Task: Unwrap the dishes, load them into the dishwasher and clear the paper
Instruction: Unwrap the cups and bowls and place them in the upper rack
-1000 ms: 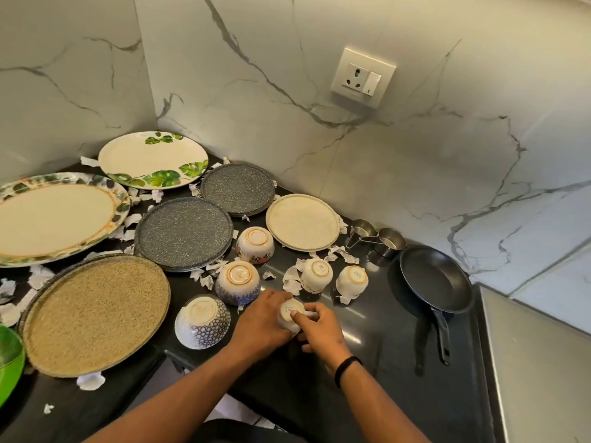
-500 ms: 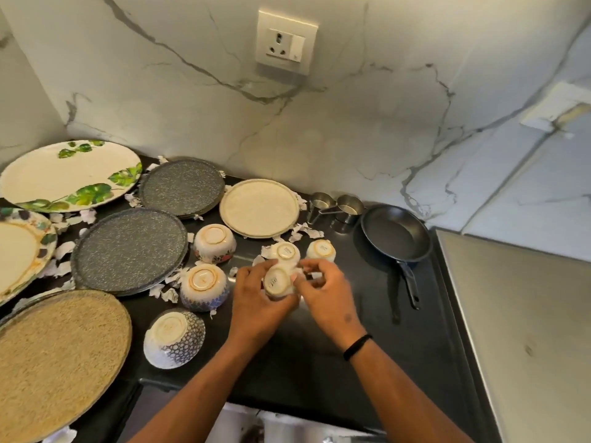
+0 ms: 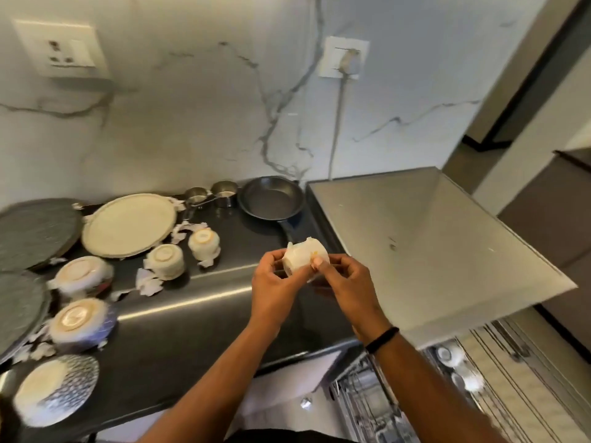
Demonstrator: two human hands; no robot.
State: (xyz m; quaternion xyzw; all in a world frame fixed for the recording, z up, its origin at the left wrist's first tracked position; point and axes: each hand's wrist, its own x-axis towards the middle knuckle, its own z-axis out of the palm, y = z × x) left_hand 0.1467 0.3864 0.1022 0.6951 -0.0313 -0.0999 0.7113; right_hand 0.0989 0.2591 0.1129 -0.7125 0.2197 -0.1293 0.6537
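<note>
The step in hand looks like unwrapping: a small cup [image 3: 305,258], still partly in white paper, is held up in both hands just right of the frame's centre, clear of the counter [image 3: 198,314] and above its right end. The left hand [image 3: 274,284] grips the cup from the left, fingers curled round its side and thumb on the near face. The right hand [image 3: 347,282] pinches at the cup's right edge, a fingertip [image 3: 317,262] pressed on the paper there and the other fingers curled below. So the cup sits between the 2 hands, touching both, its wrapped top tilted toward the upper right; motion blur hides whether the paper is already coming loose.

The next move, as I judge it, calls for the right hand to peel the paper off while the left keeps the cup steady, then for the bare cup to go down into the dishwasher rack [image 3: 377,407], open at the lower right of the frame under the steel worktop [image 3: 431,244]. The loose paper needs a place apart from the dishes.

Much is left. 2 more cups [image 3: 166,260] stand upside down at centre left among paper scraps [image 3: 148,284], 3 bowls [image 3: 81,321] lie inverted down the left edge, and plates [image 3: 128,225] sit behind them. A pan [image 3: 270,198] and 2 steel cups [image 3: 211,195] stand by the wall, above centre.
</note>
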